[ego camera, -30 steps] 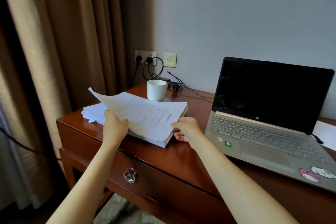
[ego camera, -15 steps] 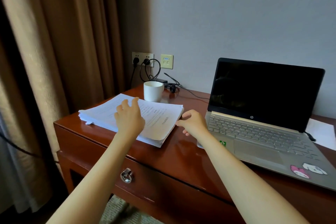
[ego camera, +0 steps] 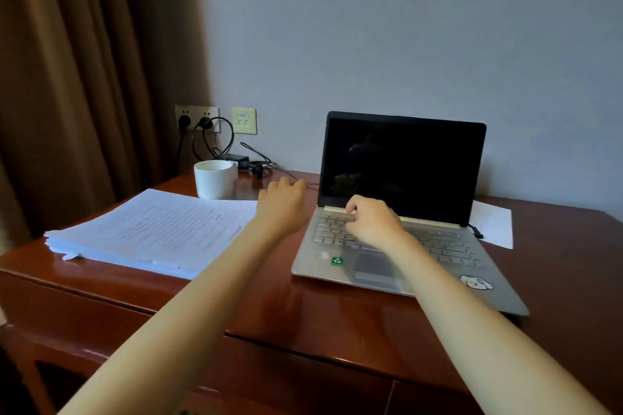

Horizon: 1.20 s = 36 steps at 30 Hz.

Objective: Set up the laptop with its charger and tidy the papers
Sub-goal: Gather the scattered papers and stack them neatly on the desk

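Reddish wood made up the desk [ego camera: 337, 320], which stood against a plain grey wall [ego camera: 404, 27]. We took the laptop [ego camera: 401, 165] as the centre of our clock. It sat open on the right half of the desk with its screen dark, a green sticker [ego camera: 336, 260] and a cartoon sticker [ego camera: 476, 281] on its palm rest, and a dark plug [ego camera: 477, 232] at its right edge.

The right hand [ego camera: 374, 222] lay over the keyboard, fingers bent down toward the top row of keys and clasping nothing. The left hand [ego camera: 281, 204] hovered at nine o'clock, just beside the laptop's left edge, fingers loosely bent. We saw nothing held in it, and we could not tell whether it touched the thin cable [ego camera: 293, 175] running past it.

Farther out at nine o'clock the papers [ego camera: 151, 229] lay flat in one thick stack. A white mug [ego camera: 214, 178] stood at ten o'clock, just behind the stack. Beyond it the charger [ego camera: 232, 157] rested at the desk's back edge, its leads looping up to the sockets [ego camera: 197, 116]. A loose sheet [ego camera: 494, 222] lay at three o'clock, and a brown curtain [ego camera: 67, 77] hung far out at ten.
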Motion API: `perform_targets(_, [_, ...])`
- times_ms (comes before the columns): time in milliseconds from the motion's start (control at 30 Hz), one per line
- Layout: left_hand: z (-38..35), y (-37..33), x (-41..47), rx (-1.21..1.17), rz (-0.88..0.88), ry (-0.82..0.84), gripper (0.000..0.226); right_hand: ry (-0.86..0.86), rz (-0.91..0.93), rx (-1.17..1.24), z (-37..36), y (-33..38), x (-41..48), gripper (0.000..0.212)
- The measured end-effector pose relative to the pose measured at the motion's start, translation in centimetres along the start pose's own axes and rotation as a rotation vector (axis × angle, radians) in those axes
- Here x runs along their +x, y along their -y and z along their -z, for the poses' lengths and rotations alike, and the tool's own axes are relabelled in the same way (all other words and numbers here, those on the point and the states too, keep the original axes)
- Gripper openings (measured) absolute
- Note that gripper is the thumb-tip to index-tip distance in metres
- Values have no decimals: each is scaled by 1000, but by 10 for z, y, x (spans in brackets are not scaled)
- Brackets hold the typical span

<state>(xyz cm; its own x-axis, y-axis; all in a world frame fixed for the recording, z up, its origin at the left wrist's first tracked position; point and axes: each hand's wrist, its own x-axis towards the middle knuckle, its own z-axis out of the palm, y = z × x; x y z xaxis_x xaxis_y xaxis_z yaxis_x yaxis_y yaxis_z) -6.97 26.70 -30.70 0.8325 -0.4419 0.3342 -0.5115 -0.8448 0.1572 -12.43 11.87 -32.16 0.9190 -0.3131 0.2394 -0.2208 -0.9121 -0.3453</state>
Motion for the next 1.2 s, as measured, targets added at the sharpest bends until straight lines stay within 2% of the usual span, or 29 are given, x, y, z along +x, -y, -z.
perform_targets(267, [-16, -96, 23, -12, -267, 74, 51, -72, -148, -30, 34, -99, -15, 19])
perform_targets(400, [-32, -147, 37, -5, -366, 88, 48, -75, -295, -17, 53, -156, -22, 23])
perform_targets(567, [-56, -205, 53, 41, -503, 121, 46, -161, -519, 106, 62, -227, -28, 29])
perform_targets(667, [-68, -233, 66, 79, -567, 117, 45, -189, -568, 126, 62, -260, -30, 28])
perform_targets(767, [-82, -257, 81, 91, -632, 105, 43, -219, -567, 151, 57, -284, -24, 27])
perform_targets(867, [-95, -281, 96, 148, -721, 118, 41, -239, -537, 57, 51, -297, -10, 28])
perform_targets(1033, [-111, -317, 124, 467, -844, 93, 35, -253, -439, -45, 42, -315, 27, 36])
perform_targets(1200, [-123, -322, 144, 773, -869, 133, 33, -49, -237, -54, 32, -323, 72, 43])
